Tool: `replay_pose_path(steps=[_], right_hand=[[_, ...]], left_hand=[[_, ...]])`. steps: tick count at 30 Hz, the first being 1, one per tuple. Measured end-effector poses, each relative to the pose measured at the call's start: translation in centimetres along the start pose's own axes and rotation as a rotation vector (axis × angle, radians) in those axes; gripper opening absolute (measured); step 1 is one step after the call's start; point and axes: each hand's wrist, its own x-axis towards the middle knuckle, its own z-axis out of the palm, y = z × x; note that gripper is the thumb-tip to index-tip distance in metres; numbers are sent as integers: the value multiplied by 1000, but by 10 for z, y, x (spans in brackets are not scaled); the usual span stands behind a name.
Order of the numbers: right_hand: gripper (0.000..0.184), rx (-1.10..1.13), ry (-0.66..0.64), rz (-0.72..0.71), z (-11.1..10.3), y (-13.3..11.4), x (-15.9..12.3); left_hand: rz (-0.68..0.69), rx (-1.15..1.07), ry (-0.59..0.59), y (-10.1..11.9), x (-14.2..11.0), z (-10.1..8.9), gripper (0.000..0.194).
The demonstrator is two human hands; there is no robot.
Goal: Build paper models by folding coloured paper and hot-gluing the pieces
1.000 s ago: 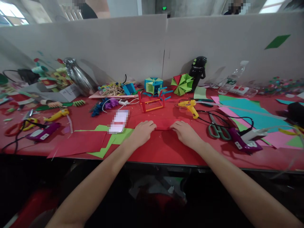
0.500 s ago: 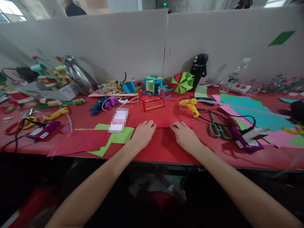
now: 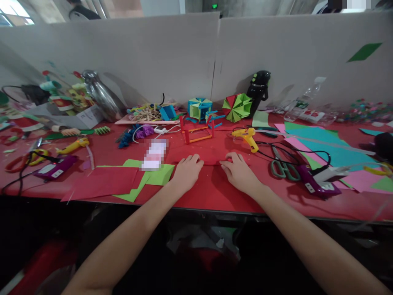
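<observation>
A sheet of red paper (image 3: 211, 160) lies folded into a long narrow strip across the red table, its colour almost blending with the tabletop. On its left end my left hand (image 3: 188, 171) is closed, fingers bunched along the near edge. My right hand (image 3: 239, 171) pinches the right part of the strip between thumb and fingers. Just beyond the strip stands a small frame of red and orange paper sticks (image 3: 199, 132). Left of my left hand lie green paper sheets (image 3: 162, 174) and a red sheet (image 3: 104, 180).
A yellow glue gun (image 3: 247, 137), green-handled scissors (image 3: 284, 170) and a purple power strip (image 3: 316, 184) with cables lie to the right. A blurred-out phone-like object (image 3: 154, 155) is on the left. Paper ornaments (image 3: 236, 107) and a black bottle (image 3: 259, 88) stand by the partition (image 3: 153, 61).
The red strip looks narrower and flatter than before. My right hand's fingers have lifted and curled slightly, while my left hand has hardly moved.
</observation>
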Motion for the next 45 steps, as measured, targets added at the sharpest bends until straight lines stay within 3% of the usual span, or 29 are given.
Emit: replay_pose_path(steps=[7,12,15,19,24,27,32,38,45], right_hand=[[30,210,15,-20,7,23,8],[22,262,-31,-67,-10,46,2],[18,369,41,-20,-38,48,-3],[19,406,236,67,-91,32,1],[26,374,327,-82,-158,-12,24],[31,403,470,-103,-178,-46,34],[36,528,686,-73,-175,-78,32],[37,544,663,-138,-164,-73,32],[32,394,667,-181,-175,-69,35]], left_hand=[[6,-169,43,-16,10,7,27],[22,-262,34,-33,12,11,26],[76,-331,19,-38,9,4,28],[143,-603,72,-18,-3,-30,29],[168,-830,178,20,-14,-82,24],[163,-962,220,31,-16,-100,22],[202,-1118,295,33,-19,-105,17],[240,-1192,262,31,-15,-105,17],[240,-1195,278,36,-11,-105,15]])
